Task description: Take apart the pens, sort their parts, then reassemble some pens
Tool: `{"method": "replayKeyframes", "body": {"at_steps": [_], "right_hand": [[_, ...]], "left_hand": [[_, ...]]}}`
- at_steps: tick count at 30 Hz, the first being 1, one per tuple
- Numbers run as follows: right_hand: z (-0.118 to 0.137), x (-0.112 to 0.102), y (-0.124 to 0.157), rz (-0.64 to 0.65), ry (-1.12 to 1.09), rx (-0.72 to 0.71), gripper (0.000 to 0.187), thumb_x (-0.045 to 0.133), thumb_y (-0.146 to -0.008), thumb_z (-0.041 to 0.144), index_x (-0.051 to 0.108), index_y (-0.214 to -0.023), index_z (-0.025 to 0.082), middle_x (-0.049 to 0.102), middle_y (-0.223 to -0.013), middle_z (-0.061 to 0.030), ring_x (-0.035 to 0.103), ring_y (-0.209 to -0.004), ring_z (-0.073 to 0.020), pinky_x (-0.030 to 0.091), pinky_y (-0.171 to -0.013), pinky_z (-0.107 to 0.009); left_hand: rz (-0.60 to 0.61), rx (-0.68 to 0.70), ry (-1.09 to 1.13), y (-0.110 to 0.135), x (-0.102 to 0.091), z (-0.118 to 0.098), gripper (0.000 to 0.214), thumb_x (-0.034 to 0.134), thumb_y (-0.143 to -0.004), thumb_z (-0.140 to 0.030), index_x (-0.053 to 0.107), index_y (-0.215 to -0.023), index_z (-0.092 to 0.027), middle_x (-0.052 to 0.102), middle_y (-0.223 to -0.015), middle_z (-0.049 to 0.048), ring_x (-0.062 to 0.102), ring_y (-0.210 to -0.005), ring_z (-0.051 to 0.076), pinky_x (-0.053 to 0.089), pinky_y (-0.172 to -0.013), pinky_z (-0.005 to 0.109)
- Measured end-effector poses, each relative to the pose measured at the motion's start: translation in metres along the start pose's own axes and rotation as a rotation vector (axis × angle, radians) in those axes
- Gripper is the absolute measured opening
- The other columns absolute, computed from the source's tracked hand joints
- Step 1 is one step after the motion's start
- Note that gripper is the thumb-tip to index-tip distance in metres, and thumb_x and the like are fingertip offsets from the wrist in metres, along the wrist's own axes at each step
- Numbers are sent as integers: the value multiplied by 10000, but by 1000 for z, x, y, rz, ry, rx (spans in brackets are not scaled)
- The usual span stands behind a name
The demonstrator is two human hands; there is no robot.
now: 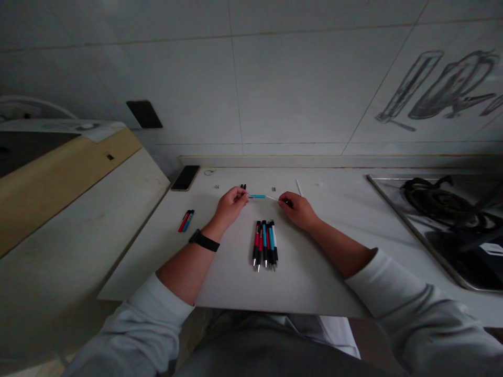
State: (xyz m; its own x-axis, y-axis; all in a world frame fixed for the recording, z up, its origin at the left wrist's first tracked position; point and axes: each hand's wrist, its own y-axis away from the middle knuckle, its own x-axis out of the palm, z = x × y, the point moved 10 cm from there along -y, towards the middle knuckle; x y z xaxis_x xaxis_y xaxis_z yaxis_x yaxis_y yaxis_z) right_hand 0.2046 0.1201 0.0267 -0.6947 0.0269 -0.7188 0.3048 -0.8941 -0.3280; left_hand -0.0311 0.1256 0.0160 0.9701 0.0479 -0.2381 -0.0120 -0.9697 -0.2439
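My left hand [231, 205] pinches a blue pen barrel [258, 196] that points to the right, above the counter. From my right hand [301, 210], closed, a thin white pen refill [272, 198] reaches toward the barrel's right end; whether it sits inside cannot be made out. Something dark [289, 203] shows among the right fingers. Several pens [264, 241], red, blue and white with black parts, lie side by side nearer to me. Small black pieces [243, 186] rest behind my left hand, and tiny dark parts [274, 189] lie farther right.
Red and blue pen parts [186, 221] lie at the left, with a phone [186, 178] behind them. Tiny pieces [217, 187] and a white stick [299, 187] are toward the back. A gas stove [440, 230] borders the right side; a large pale box-shaped unit [90, 209] borders the left.
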Motion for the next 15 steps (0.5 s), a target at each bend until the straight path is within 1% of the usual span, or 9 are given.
{"method": "replayKeyframes", "body": {"at_steps": [2,4,8,11,15], "right_hand": [[-4,-3,0,-24,-14,47,150,552,-927,307,664,-940,209,717,-915,-52,610,-771,-173,436,-728,-288],[-7,-4,1,-31,-27,79,152,555,-926,322,660,-954,214,721,-910,-48,617,-768,-173,435,-724,-286],[-6,0,2,19,-17,106,159,549,-941,336,659,-957,223,726,-860,-32,610,-716,-164,413,-686,-275],[1,5,4,73,22,68,161,543,-953,328,664,-959,221,729,-853,-36,597,-691,-161,395,-663,-269],[11,12,6,124,77,-8,160,543,-965,315,664,-1003,218,726,-864,-45,609,-730,-171,400,-691,-273]], "left_hand": [[-19,-2,-26,-1,-4,2,226,640,-882,-391,646,-967,-181,678,-797,20,635,-722,147,499,-691,253],[-15,15,-92,0,-5,0,213,626,-895,-387,650,-969,-188,674,-795,10,626,-720,146,487,-687,251],[17,80,-292,5,3,-11,192,611,-919,-378,670,-957,-200,683,-805,1,620,-740,152,467,-696,252],[55,127,-371,10,10,-19,176,601,-933,-362,676,-962,-205,701,-826,3,619,-737,155,465,-695,258],[104,177,-385,14,18,-25,158,596,-941,-342,676,-982,-211,722,-885,12,643,-773,161,480,-733,270]]}}
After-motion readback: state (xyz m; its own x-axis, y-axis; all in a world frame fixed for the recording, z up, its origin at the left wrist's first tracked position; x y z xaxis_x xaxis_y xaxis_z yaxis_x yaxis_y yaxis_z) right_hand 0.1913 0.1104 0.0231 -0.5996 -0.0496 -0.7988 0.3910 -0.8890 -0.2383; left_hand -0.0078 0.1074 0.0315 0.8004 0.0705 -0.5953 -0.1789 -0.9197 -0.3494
